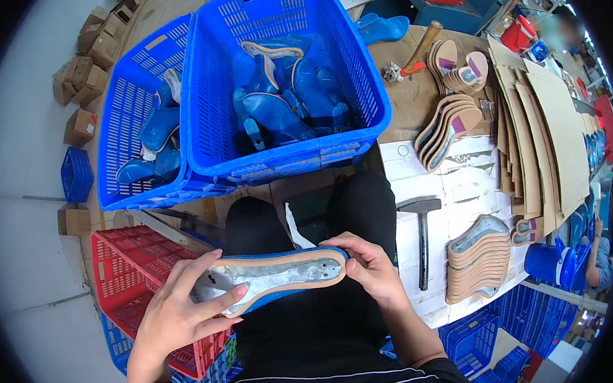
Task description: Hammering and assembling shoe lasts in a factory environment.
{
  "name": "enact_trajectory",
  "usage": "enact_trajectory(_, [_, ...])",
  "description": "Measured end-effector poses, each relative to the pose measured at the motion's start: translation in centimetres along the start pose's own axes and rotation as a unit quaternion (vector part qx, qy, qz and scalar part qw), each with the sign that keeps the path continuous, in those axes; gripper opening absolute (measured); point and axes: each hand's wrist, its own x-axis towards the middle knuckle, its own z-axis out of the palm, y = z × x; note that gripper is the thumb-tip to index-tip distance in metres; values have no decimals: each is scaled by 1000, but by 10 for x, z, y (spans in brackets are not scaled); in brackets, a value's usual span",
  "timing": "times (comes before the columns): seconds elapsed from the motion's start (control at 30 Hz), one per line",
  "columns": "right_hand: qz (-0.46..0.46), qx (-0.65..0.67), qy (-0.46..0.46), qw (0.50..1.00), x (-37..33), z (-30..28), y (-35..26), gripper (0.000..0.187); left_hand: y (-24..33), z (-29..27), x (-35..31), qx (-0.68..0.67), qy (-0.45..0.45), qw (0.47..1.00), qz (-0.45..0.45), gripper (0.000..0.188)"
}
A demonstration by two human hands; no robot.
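Note:
Both my hands hold one blue shoe last (274, 276) across my lap, sole side up, with a tan insole board and a grey metal plate on it. My left hand (179, 310) grips the heel end on the left. My right hand (372, 268) pinches the toe end on the right. Black trousers lie underneath.
Two blue crates (215, 76) of blue lasts stand ahead. A red crate (133, 259) sits at my left. On the bench to the right lie a hammer (422, 229), stacks of insoles (479, 263), more insoles (448, 126) and cardboard sheets (545, 128).

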Motion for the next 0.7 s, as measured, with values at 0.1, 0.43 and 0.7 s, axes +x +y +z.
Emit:
enact_trajectory(0.1, [11,-2,1,1000,1,0,0,52,1,-1,1,-5,-5,1000,-8,66])
enact_trajectory(0.43, [-11,-17,-4,1000,5,-2,1,51,4,-3,3,-16,-10,1000,-21,63])
enact_trajectory(0.7, [-10,-23,-20,999,4,-6,9,55,8,-7,4,-31,-43,998,-45,62])
